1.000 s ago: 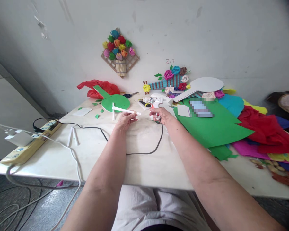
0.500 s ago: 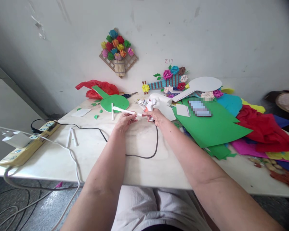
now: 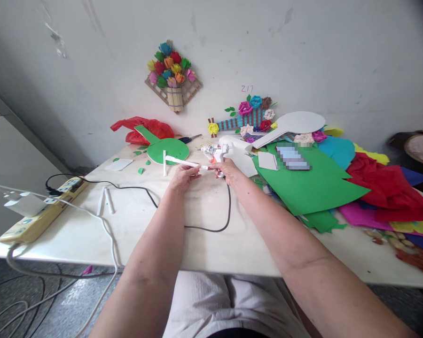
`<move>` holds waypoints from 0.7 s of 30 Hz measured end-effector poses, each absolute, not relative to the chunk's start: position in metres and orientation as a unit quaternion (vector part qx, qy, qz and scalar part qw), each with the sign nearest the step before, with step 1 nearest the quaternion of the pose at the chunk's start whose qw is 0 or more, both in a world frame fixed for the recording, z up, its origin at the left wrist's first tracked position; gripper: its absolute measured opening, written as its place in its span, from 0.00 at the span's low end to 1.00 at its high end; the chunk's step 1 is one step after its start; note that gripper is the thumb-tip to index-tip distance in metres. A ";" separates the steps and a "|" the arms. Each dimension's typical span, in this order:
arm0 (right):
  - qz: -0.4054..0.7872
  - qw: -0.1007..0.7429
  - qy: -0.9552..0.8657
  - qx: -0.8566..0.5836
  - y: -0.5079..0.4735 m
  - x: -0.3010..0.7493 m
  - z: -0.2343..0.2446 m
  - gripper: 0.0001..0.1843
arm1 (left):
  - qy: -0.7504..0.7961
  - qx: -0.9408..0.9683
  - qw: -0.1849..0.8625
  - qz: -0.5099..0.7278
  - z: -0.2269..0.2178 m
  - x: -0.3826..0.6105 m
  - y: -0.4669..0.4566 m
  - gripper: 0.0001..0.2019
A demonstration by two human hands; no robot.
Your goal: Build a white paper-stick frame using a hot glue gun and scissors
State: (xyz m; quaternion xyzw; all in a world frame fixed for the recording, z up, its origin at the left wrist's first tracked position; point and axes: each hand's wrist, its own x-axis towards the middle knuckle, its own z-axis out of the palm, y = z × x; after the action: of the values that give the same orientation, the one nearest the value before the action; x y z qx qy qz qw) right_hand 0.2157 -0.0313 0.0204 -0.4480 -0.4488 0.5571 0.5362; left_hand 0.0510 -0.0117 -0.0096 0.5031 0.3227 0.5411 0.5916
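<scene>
My left hand (image 3: 185,176) is closed round a white rolled-paper stick (image 3: 179,161). One end of the stick meets a second, short white stick (image 3: 164,165) that points toward me; whether they are joined I cannot tell. In my right hand (image 3: 227,170) is a white hot glue gun (image 3: 221,152), and that hand's fingers also reach the stick's near right end. A black cord (image 3: 230,206) hangs from the glue gun. Behind the sticks lies a green paddle-shaped cutout (image 3: 171,149), with green scraps beside it.
A yellow power strip (image 3: 38,216) with plugs sits at left, near two white paper sticks (image 3: 104,202). At right are green sheets (image 3: 303,188), a phone (image 3: 292,158), a white paddle shape (image 3: 299,123) and red crepe paper (image 3: 384,188). A red plastic bag (image 3: 148,130) lies behind.
</scene>
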 end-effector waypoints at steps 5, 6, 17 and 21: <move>0.540 0.541 -0.448 -0.464 -0.032 0.214 0.021 0.10 | 0.321 0.509 0.593 0.535 -0.011 0.051 -0.010 0.15; 0.535 0.544 -0.446 -0.468 -0.032 0.213 0.021 0.11 | 0.321 0.510 0.593 0.534 -0.011 0.051 -0.010 0.15; 0.493 0.575 -0.414 -0.504 -0.033 0.205 0.019 0.13 | 0.311 0.444 0.593 0.595 -0.014 0.050 -0.005 0.13; 0.487 0.572 -0.418 -0.510 -0.034 0.205 0.020 0.13 | 0.327 0.397 0.571 0.640 -0.014 0.046 0.000 0.12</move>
State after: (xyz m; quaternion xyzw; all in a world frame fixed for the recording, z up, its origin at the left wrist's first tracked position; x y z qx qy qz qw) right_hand 0.2054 -0.0343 0.0198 -0.5104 -0.4181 0.4869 0.5724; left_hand 0.0463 0.0003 -0.0145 0.3970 0.3275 0.6400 0.5706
